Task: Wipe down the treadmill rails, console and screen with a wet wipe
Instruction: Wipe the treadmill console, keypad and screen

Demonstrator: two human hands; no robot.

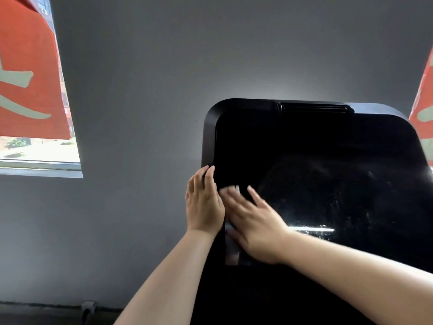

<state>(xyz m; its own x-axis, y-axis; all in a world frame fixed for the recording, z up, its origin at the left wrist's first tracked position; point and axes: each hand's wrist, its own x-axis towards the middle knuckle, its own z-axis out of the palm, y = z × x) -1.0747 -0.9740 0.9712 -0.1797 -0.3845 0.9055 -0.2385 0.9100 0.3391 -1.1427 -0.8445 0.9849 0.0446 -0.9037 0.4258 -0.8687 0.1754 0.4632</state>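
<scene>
The treadmill's big black screen [328, 165] fills the right half of the view, with wet smears and streaks across its lower right part. My left hand [204, 202] holds the screen's left edge, fingers curled round the black frame. My right hand [253, 221] lies flat on the lower left of the glass, fingers spread and blurred by motion. A white wet wipe [230, 190] shows as a blurred patch under its fingertips, mostly hidden by the hand.
A grey wall [140, 90] stands behind the screen. A window [39, 151] with a red banner [28, 78] is at the upper left, and another red banner [424, 109] shows at the right edge. A vent slot [312, 107] runs along the screen's top.
</scene>
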